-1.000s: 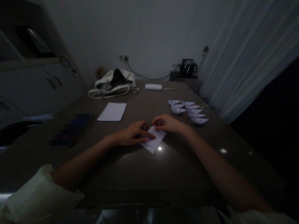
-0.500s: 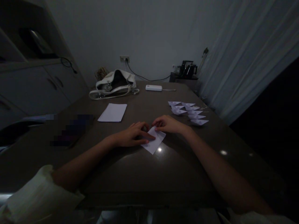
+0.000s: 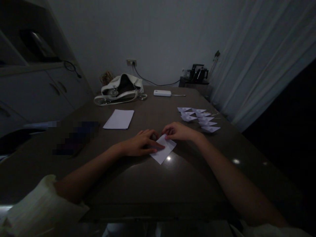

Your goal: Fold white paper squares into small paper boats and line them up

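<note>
A folded white sheet of paper (image 3: pixel 164 152) lies on the dark table (image 3: pixel 158 184) in front of me. My left hand (image 3: pixel 139 143) rests flat on its left part, fingers stretched across it and pressing it down. My right hand (image 3: pixel 178 131) pinches the paper's far corner with curled fingertips. Both forearms reach in from the near edge of the table.
Several folded paper boats (image 3: pixel 198 118) lie in rows at the right. A stack of white sheets (image 3: pixel 119 119) sits left of centre. A white handbag (image 3: pixel 120 89) and a white power bank (image 3: pixel 162 93) with a cable are at the far edge. A curtain hangs at right.
The hands have barely moved; the paper's right corner has shifted slightly under my right fingertips.
</note>
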Tool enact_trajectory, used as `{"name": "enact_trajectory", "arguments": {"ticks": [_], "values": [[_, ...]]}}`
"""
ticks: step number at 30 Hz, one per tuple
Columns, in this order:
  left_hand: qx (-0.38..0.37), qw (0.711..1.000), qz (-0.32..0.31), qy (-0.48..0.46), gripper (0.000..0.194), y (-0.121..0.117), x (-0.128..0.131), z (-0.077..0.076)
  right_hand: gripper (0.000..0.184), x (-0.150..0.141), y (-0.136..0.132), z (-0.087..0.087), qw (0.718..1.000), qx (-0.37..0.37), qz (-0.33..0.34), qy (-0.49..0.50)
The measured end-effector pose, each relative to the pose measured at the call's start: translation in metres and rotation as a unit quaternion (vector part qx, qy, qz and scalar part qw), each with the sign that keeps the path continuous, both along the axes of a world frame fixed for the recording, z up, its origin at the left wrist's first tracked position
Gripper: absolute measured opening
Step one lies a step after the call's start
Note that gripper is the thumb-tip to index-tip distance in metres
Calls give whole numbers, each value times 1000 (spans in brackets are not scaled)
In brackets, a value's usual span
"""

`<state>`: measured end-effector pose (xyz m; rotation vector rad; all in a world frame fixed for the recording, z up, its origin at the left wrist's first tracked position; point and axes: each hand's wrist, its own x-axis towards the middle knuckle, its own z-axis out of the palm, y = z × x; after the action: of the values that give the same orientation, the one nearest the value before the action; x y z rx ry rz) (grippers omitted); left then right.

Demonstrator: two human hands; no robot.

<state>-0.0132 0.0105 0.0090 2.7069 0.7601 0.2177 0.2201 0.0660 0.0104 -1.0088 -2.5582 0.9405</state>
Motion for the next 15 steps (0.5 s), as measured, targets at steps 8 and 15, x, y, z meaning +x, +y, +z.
{"name": "enact_trajectory", "arguments": {"ticks": [8, 15], "values": [[24, 1000, -10, 14, 34, 2, -2, 2, 15, -3, -6, 5, 1000, 8, -14, 2], [28, 999, -16, 20, 42, 3, -5, 3, 13, 0, -6, 6, 999, -2, -17, -28]]}}
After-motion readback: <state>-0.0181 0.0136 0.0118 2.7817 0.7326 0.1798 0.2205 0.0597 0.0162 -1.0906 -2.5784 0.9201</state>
